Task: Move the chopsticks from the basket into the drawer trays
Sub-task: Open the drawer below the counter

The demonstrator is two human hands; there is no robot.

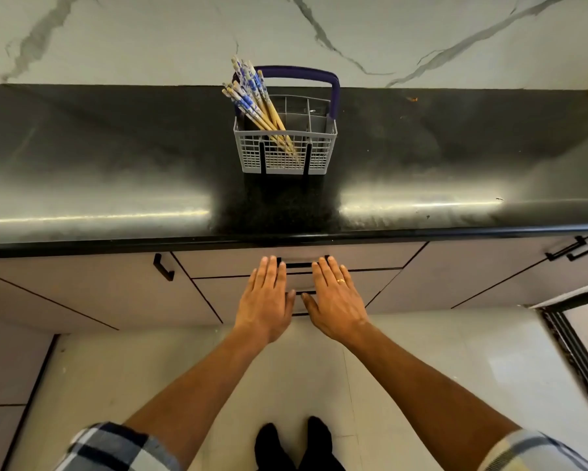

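Observation:
A grey wire basket (314, 154) with a purple handle stands on the black counter, straight ahead. Several wooden chopsticks (252, 93) with blue-and-white tops lean to the left out of its left compartment. Below the counter edge, the shut top drawer (360, 256) shows a black handle (299, 265). My left hand (267, 299) and my right hand (335, 297) lie flat, palms down, side by side in front of the drawer fronts. Both hold nothing and their fingers are spread. A ring is on my right hand.
The black counter (116, 164) runs across the view, backed by a white marbled wall. Cabinet doors with black handles (163, 266) flank the drawers on both sides. A second drawer front sits below the first. Pale floor tiles and my dark shoes (292, 447) are below.

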